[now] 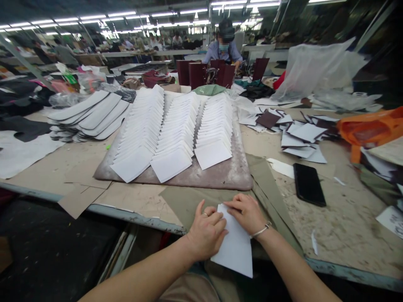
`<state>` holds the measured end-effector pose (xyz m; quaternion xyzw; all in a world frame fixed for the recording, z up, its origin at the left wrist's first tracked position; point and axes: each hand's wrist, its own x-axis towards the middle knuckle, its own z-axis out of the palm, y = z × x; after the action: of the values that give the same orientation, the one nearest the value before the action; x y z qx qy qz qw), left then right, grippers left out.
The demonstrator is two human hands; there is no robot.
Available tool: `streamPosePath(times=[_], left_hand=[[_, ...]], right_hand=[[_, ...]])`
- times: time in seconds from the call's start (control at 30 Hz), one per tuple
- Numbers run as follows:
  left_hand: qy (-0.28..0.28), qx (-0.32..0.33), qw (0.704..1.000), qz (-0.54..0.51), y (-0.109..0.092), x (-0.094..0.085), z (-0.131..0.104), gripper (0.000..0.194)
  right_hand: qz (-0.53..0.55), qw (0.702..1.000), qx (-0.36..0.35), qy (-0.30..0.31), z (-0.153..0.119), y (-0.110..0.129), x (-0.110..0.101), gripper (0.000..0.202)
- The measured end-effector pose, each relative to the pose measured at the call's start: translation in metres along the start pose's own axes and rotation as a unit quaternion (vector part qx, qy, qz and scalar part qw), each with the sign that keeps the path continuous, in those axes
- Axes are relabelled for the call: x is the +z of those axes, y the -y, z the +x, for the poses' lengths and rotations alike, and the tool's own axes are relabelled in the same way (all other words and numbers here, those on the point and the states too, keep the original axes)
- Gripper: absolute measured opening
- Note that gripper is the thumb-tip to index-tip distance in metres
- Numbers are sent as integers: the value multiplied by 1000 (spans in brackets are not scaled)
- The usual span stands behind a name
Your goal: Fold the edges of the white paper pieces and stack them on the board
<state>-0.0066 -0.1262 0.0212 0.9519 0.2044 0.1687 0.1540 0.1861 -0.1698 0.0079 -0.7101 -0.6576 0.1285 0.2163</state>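
My left hand (206, 233) and my right hand (247, 213) both press on a white rectangular sheet (234, 251) that lies on an olive cloth (185, 201) at the table's near edge. The sheet's lower end hangs over the edge towards me. The fingers of both hands pinch its upper part. A ring shows on the left hand, a bracelet on the right wrist. Beyond the hands, three overlapping rows of the same white sheets (176, 130) lie on a brown board (226, 176).
A black phone (309, 184) lies to the right. Loose white and maroon pieces (299, 134) are scattered behind it, next to an orange bag (371, 130). Grey sole-shaped pieces (91, 115) are stacked at the left. A person (224, 46) works at the far end, beside maroon boxes (197, 73).
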Motion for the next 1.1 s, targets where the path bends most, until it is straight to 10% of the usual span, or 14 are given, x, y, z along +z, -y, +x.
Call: streamPosePath(times=[0.83, 1.1], left_hand=[[10, 6, 1000, 25, -4, 6, 0, 18], [-49, -46, 988, -138, 12, -5, 4, 23]], right_hand=[[-122, 982, -141, 15, -4, 26, -15, 23], [-153, 976, -154, 20, -4, 32, -16, 19]])
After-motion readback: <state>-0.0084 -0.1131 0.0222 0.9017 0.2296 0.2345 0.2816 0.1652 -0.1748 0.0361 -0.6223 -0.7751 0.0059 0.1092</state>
